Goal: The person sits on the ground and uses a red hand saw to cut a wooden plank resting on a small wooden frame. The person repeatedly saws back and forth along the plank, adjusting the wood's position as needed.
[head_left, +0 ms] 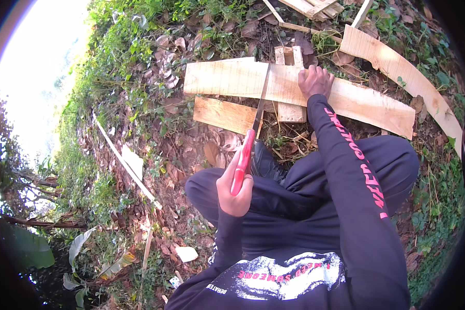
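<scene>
My left hand is closed round the red handle of a hand saw. The saw's narrow dark blade runs away from me and lies across a long pale wooden board, its tip near the far edge. My right hand presses on the same board to the right of the blade, with its fingers curled over the far edge. Under the board stands a small wooden frame of short pieces. A shorter plank lies on the near side of the board, partly behind the blade.
A long curved-looking plank lies at the right. More wooden strips are piled at the far edge. To the left, a thin pale pole rests among dry leaves and green plants. My crossed legs are close below the board.
</scene>
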A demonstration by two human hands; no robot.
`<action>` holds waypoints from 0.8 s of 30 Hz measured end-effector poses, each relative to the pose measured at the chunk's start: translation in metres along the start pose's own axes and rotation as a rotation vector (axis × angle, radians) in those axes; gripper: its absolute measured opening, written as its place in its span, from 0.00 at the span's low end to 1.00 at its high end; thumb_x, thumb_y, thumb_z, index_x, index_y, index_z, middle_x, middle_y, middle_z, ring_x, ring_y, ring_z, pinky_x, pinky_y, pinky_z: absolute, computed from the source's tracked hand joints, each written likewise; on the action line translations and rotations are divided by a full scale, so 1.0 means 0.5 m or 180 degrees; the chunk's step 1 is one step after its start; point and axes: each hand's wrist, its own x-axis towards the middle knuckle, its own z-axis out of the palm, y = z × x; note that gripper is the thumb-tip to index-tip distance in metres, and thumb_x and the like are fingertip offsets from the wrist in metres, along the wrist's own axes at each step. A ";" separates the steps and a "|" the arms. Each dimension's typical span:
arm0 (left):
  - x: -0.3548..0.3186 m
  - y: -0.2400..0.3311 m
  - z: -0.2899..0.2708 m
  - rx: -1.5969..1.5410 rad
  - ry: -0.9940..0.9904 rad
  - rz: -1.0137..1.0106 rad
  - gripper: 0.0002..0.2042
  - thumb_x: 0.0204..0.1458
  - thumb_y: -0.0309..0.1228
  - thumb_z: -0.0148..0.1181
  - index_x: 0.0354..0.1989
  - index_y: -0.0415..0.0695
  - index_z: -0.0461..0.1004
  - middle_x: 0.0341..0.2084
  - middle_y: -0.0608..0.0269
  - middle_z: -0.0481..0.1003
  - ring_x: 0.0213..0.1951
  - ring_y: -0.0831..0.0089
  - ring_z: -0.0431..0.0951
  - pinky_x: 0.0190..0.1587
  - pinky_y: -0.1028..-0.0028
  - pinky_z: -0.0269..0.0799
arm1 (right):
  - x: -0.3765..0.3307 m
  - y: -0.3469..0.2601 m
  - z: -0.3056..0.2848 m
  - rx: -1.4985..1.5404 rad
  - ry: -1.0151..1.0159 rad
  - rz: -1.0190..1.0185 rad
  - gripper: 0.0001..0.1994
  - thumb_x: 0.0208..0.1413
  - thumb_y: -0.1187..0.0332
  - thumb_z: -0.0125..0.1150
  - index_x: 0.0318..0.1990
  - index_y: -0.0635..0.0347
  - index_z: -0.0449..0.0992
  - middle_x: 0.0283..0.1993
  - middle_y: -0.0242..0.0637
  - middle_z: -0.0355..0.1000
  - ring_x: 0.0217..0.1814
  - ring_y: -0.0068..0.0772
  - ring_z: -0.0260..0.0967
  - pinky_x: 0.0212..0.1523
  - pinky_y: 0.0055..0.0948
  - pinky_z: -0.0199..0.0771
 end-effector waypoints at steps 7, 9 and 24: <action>-0.083 -0.003 -0.023 -0.0327 0.0004 -0.0136 0.30 0.49 0.14 0.48 0.66 0.30 0.66 0.56 0.51 0.76 0.52 0.75 0.76 0.55 0.77 0.69 | -0.072 0.020 -0.011 0.0265 -0.0426 -0.0201 0.22 0.59 0.51 0.52 0.48 0.62 0.73 0.47 0.45 0.76 0.54 0.44 0.69 0.68 0.49 0.54; -0.087 -0.009 -0.021 -0.0494 -0.0018 -0.0163 0.31 0.48 0.13 0.48 0.66 0.30 0.66 0.57 0.51 0.75 0.56 0.74 0.74 0.58 0.76 0.67 | -0.077 0.024 -0.004 0.0090 -0.0258 -0.0275 0.23 0.59 0.51 0.52 0.50 0.62 0.72 0.50 0.46 0.74 0.57 0.45 0.67 0.72 0.53 0.49; -0.056 -0.049 0.044 -0.0180 0.0215 0.0335 0.32 0.46 0.14 0.46 0.65 0.30 0.66 0.51 0.49 0.79 0.43 0.78 0.78 0.44 0.82 0.72 | -0.093 -0.059 -0.010 -0.0168 -0.0048 0.0318 0.22 0.58 0.48 0.53 0.43 0.60 0.76 0.45 0.46 0.72 0.60 0.48 0.66 0.76 0.66 0.35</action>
